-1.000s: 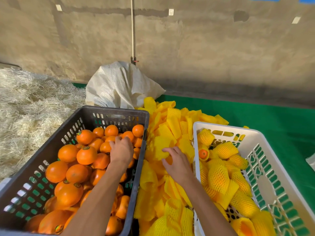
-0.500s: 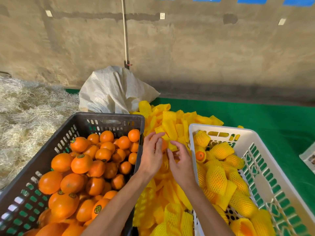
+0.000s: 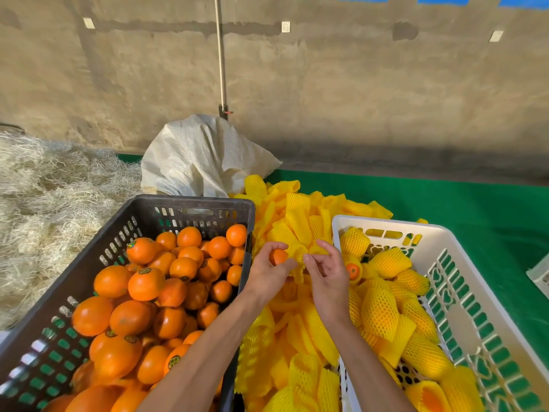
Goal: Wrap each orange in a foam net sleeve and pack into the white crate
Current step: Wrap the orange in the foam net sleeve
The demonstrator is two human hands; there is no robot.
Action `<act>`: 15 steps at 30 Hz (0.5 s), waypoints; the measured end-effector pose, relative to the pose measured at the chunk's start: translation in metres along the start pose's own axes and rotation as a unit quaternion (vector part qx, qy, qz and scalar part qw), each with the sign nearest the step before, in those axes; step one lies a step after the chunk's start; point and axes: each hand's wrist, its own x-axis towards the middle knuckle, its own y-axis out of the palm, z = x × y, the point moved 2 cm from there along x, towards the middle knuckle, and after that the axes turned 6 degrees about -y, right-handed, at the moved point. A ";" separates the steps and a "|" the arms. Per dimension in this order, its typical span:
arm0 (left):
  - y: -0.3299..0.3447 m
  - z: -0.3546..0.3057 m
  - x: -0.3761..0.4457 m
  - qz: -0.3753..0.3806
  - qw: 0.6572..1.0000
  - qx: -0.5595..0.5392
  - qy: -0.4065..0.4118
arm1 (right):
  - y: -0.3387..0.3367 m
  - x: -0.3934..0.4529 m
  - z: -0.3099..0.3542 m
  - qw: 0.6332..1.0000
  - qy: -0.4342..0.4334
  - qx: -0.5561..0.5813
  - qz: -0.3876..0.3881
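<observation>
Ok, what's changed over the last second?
The left hand left the dark crate carrying an orange and now meets the right hand over the sleeve pile. The right fingers pinch a foam sleeve beside it. Both crates, including the white crate, stayed put.

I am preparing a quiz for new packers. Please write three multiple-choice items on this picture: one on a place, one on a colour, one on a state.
1. Where does the sleeve pile lie?
A. between the two crates
B. inside the dark crate
C. on the straw

2. What colour are the sleeves?
A. white
B. yellow
C. green

3. What does the left hand hold?
A. nothing
B. a sack
C. an orange

Key: 1 A, the pile sits between the dark crate and the white crate. 2 B, all are yellow. 3 C, its fingers curl round the fruit.
</observation>
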 end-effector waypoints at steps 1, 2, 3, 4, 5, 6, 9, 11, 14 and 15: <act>-0.001 0.000 0.001 -0.015 1.000 0.001 0.005 | 0.000 -0.001 0.001 1.000 -0.012 -0.018 -0.001; -0.001 0.000 0.002 -0.030 0.999 0.007 0.013 | 0.000 -0.001 0.002 0.998 -0.041 -0.049 0.004; -0.001 0.000 0.003 -0.040 0.999 0.012 0.020 | 0.001 -0.002 0.003 0.992 -0.083 -0.090 0.015; -0.001 0.000 0.003 -0.044 0.999 0.013 0.024 | 0.002 -0.004 0.003 0.981 -0.128 -0.142 0.027; 0.000 0.000 0.003 -0.043 0.999 0.008 0.023 | 0.002 -0.007 0.004 0.965 -0.167 -0.199 0.035; 0.000 0.000 0.003 -0.042 0.999 0.002 0.021 | 0.003 -0.009 0.004 0.945 -0.192 -0.264 0.039; 0.000 0.000 0.002 -0.049 0.998 0.030 0.037 | 0.004 -0.010 0.006 0.886 -0.169 -0.429 0.057; 0.000 0.000 0.001 -0.050 0.994 0.069 0.062 | 0.007 -0.011 0.004 0.899 -0.093 -0.417 0.094; 0.000 0.000 0.000 -0.052 0.987 0.117 0.102 | 0.009 -0.007 0.001 0.982 0.068 -0.144 0.097; 0.000 0.000 -0.001 -0.056 0.983 0.134 0.112 | 0.007 -0.004 0.001 0.988 0.114 -0.071 0.073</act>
